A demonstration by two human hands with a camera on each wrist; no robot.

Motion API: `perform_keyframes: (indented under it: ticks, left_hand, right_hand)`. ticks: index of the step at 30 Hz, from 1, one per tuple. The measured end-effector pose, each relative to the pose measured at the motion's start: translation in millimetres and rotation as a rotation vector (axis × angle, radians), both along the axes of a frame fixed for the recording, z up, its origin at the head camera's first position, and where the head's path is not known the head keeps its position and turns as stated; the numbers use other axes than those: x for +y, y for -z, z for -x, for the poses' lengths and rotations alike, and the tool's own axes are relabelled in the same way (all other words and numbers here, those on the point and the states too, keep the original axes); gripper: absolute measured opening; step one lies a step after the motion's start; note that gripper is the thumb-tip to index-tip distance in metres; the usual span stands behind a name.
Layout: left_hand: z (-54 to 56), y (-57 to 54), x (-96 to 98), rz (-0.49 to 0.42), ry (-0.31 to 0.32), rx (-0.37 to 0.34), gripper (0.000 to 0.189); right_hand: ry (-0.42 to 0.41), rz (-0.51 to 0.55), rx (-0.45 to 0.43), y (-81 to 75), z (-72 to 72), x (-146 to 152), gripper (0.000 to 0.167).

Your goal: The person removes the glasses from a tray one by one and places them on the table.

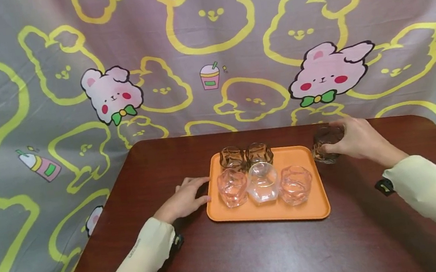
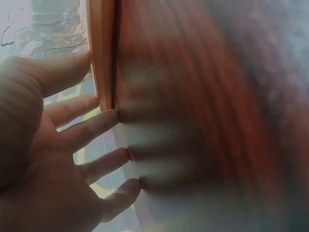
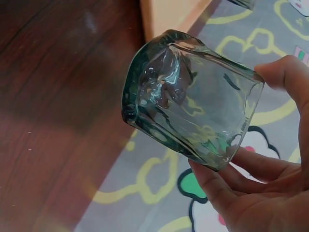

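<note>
My right hand grips a smoky dark glass just past the right edge of the orange tray. In the right wrist view, the thumb and fingers pinch this glass near its rim, and its thick base points away from the palm. Fingers fairly straight, my left hand rests at the tray's left edge. On the tray, two brown glasses stand at the back left. In front of them are two pink glasses with a clear glass between them.
The tray lies on a dark reddish-brown table. Behind the table hangs a grey cloth with yellow outlines and cartoon rabbits, close to the table's far edge.
</note>
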State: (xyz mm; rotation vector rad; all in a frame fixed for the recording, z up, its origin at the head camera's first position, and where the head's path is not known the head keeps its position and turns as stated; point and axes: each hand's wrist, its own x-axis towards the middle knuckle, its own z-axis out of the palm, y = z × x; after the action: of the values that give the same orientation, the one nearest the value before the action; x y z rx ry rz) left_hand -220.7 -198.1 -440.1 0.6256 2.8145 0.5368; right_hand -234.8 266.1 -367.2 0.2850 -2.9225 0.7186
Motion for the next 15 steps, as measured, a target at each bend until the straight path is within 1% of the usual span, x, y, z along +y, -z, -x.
perform_keyframes:
  ticks: [2, 9, 15]
  left_hand:
    - [0.5, 0.2, 0.8, 0.006, -0.002, -0.005, 0.06]
    - [0.5, 0.8, 1.2, 0.009, -0.008, -0.006, 0.06]
    - [0.6, 0.7, 0.4, 0.006, -0.005, -0.007, 0.06]
  right_hand:
    - [0.004, 0.002, -0.007, 3.2, 0.8, 3, 0.078]
    - [0.019, 0.001, -0.004, 14.1, 6.0, 7, 0.078]
    - [0.013, 0.013, -0.043, 21.7, 9.3, 8, 0.081]
